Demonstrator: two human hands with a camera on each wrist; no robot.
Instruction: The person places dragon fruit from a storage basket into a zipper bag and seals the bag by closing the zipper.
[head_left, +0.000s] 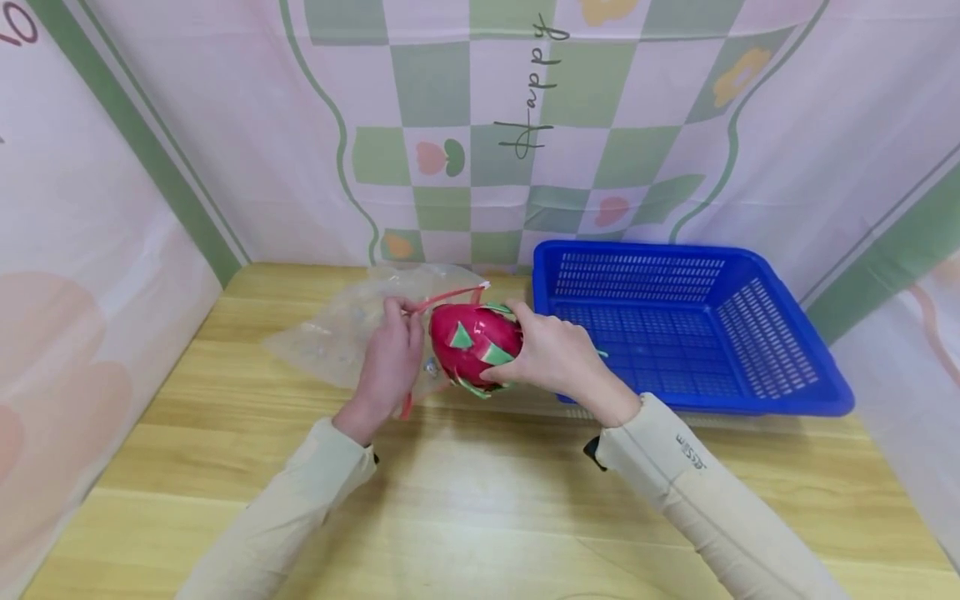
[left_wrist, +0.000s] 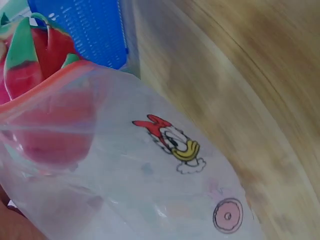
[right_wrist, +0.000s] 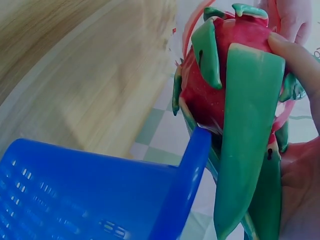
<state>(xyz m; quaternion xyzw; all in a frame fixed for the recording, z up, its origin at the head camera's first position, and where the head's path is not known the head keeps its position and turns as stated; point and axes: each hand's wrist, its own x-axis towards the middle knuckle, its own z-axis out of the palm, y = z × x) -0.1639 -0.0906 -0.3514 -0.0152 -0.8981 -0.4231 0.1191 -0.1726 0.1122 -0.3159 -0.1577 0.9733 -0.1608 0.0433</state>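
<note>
A red dragon fruit with green scales [head_left: 467, 325] is gripped by my right hand [head_left: 555, 352], thumb and fingers around its right end. At the red-edged mouth of a clear plastic bag [head_left: 315, 337], my left hand [head_left: 392, 358] pinches the rim beside the fruit. The left wrist view shows the fruit's lower part through the bag's [left_wrist: 120, 165] clear wall, which carries a printed duck face and a pink ring. Long green scales [right_wrist: 247, 120] hang toward the right palm in the right wrist view. Most of the left fingertips are hidden in the head view.
A blue perforated plastic basket [head_left: 795, 333] stands to the right on the wooden table [head_left: 465, 508], its left edge close to the right hand. Behind the table hangs a checkered cloth [head_left: 502, 100], and cloth also covers both sides.
</note>
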